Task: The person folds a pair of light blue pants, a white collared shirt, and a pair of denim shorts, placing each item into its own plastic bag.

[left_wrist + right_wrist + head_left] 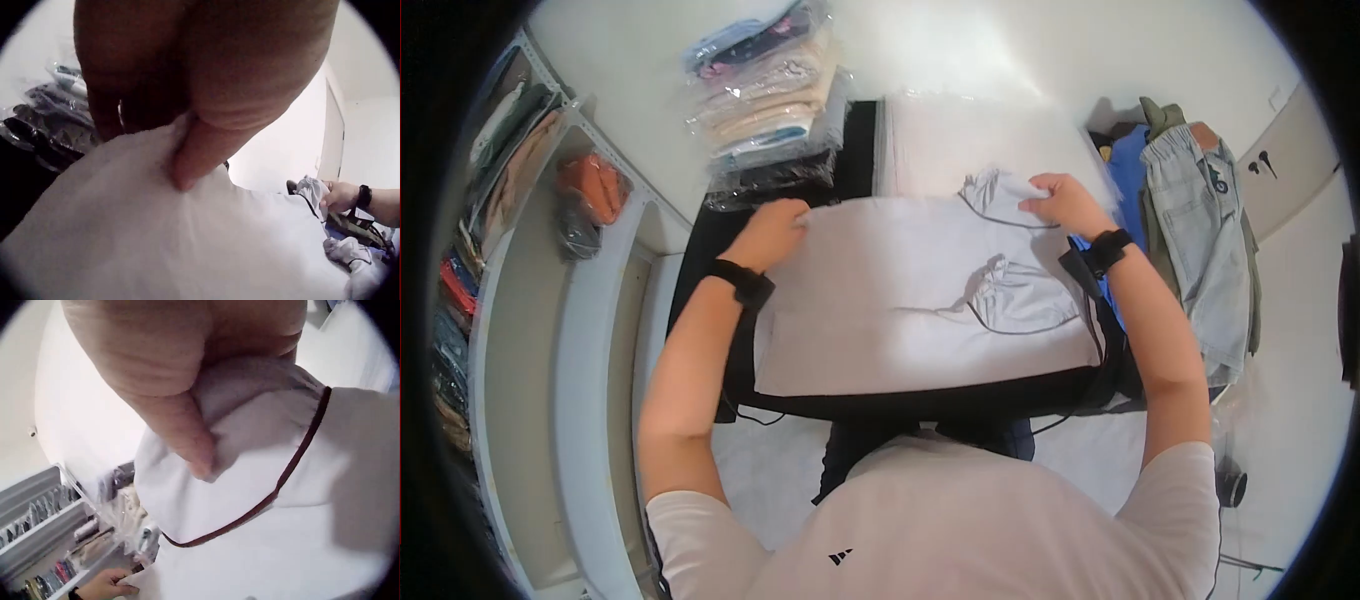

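A pale grey-white garment [850, 300] lies spread over a black table, with two gathered cuffs along its right side, each bordered by a dark line of trim. My left hand [772, 236] pinches its far left corner; in the left wrist view the thumb [203, 153] lies on top of the cloth and the fingers are behind it. At the far right, my right hand [1068, 204] grips the farther cuff [998, 196], its thumb [190, 447] pressed on the fabric in the right wrist view. The nearer cuff [1025, 300] rests bunched on the garment, untouched by either hand.
Behind the garment lies a stack of clear plastic sheets [990, 135]. Bagged folded clothes [775, 100] are piled at the back left. Jeans and other clothes [1200, 230] hang over the right side. Shelves [590, 330] with packed garments stand at left.
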Tool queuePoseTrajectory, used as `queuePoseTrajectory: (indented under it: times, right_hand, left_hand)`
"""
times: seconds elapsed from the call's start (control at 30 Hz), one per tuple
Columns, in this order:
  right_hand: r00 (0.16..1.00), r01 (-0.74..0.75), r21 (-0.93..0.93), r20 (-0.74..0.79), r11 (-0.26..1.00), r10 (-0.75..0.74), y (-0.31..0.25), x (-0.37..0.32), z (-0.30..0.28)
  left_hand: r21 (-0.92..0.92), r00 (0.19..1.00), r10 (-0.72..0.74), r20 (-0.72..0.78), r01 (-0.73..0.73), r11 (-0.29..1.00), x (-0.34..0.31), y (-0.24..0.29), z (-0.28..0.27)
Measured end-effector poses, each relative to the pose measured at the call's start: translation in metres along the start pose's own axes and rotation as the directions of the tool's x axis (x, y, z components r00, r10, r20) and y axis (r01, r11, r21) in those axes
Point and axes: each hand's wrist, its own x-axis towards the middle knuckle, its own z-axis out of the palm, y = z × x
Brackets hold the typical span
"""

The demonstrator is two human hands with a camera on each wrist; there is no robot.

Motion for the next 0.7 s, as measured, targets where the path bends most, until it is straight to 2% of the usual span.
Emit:
queuePoseTrajectory:
  times: [0.03, 0.07, 0.1, 0.13, 0.2, 0.23, 0.27, 0.3, 0.33, 0.4, 0.47, 0.53, 0.6, 0.63, 0.67, 0.7]
  right_hand:
    - [1.000, -0.021, 0.000, 0.009, 1.000, 0.021, -0.003, -0.012, -0.006]
    - [0.999, 0.038, 0.081, 0.024, 0.996, -0.040, -0.010, -0.026, -0.012]
    - [0.994, 0.095, 0.163, 0.032, 0.982, -0.102, -0.015, -0.039, -0.017]
    - [0.996, 0.076, 0.164, 0.041, 0.983, -0.084, -0.015, -0.052, -0.020]
    - [0.950, 0.309, -0.070, 0.058, 0.948, -0.306, -0.009, -0.081, -0.027]
    - [0.944, 0.318, -0.087, 0.121, 0.944, -0.307, -0.006, -0.093, -0.029]
    - [0.934, 0.330, -0.104, 0.183, 0.938, -0.308, -0.003, -0.105, -0.029]
    - [0.907, 0.409, -0.118, 0.165, 0.905, -0.388, 0.005, -0.116, -0.022]
    - [0.893, 0.439, -0.160, 0.184, 0.884, -0.410, 0.008, -0.126, -0.016]
    - [0.879, 0.457, -0.279, 0.285, 0.845, -0.382, 0.009, -0.139, -0.007]
    - [0.876, 0.471, -0.303, 0.267, 0.828, -0.401, 0.009, -0.146, -0.002]
    - [0.871, 0.487, -0.329, 0.252, 0.809, -0.422, 0.003, -0.147, -0.001]
    - [0.901, 0.432, -0.375, 0.148, 0.820, -0.407, -0.011, -0.144, -0.006]
    - [0.903, 0.428, -0.375, 0.145, 0.822, -0.404, -0.016, -0.142, -0.005]
    - [0.946, 0.324, -0.392, 0.114, 0.861, -0.304, -0.020, -0.138, -0.004]
    - [0.976, 0.216, -0.406, 0.080, 0.888, -0.201, -0.021, -0.134, -0.005]
  left_hand:
    - [-0.035, 0.998, 0.035, -0.055, -0.037, 0.999, -0.008, 0.011, -0.010]
    - [-0.080, 0.996, 0.071, -0.052, -0.075, 0.994, -0.014, 0.019, -0.020]
    - [-0.086, 0.988, 0.121, -0.100, -0.130, 0.988, -0.024, 0.027, -0.025]
    - [-0.032, 0.977, 0.194, -0.085, -0.197, 0.980, -0.032, 0.032, -0.032]
    - [0.016, 0.972, 0.228, -0.054, -0.227, 0.974, -0.053, 0.040, -0.041]
    - [0.011, 0.973, 0.225, -0.049, -0.224, 0.974, -0.064, 0.041, -0.042]
    - [0.055, 0.968, 0.248, 0.029, -0.250, 0.967, -0.074, 0.042, -0.044]
    - [0.097, 0.957, 0.268, 0.108, -0.279, 0.955, -0.084, 0.043, -0.044]
    - [0.096, 0.957, 0.268, 0.111, -0.279, 0.956, -0.093, 0.043, -0.040]
    - [0.113, 0.939, 0.292, 0.182, -0.315, 0.942, -0.109, 0.041, -0.027]
    - [0.086, 0.935, 0.284, 0.210, -0.307, 0.948, -0.114, 0.040, -0.021]
    - [0.117, 0.962, 0.190, 0.196, -0.216, 0.969, -0.116, 0.045, -0.020]
    - [0.118, 0.960, 0.192, 0.204, -0.219, 0.969, -0.111, 0.069, -0.034]
    - [0.118, 0.958, 0.193, 0.211, -0.221, 0.968, -0.109, 0.079, -0.038]
    - [0.116, 0.957, 0.197, 0.214, -0.225, 0.967, -0.107, 0.081, -0.036]
    - [0.049, 0.935, 0.290, 0.204, -0.306, 0.951, -0.104, 0.081, -0.032]
